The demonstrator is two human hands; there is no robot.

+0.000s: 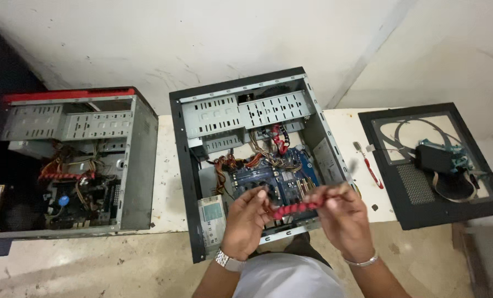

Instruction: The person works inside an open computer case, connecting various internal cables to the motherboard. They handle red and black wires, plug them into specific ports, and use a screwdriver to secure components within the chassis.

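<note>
At nine o'clock of the view lies a grey steel computer case with a red front strip, its side open. Inside it are perforated drive bays at the top, tangled red and yellow wires and a dark circuit board with a blue round part. Its lower edge hangs over the front rim of the white tabletop, and only a narrow bare strip of tabletop separates it from the next case.

At the centre lies a black-framed open computer case, holding grey drive cages at twelve o'clock, a blue motherboard in the middle and a silver power supply box at seven o'clock. Its lower end also juts past the tabletop edge.

Just in front of it, at six o'clock, the left hand and right hand pinch a flat red ribbon-like cable by its two ends, stretched between them above the case's lower rim. Both hands are closed on it, each wrist wearing a metal band.

At three o'clock a red-handled tool lies on bare tabletop, beside a black side panel with a mesh vent carrying a dark box and loose cables.
</note>
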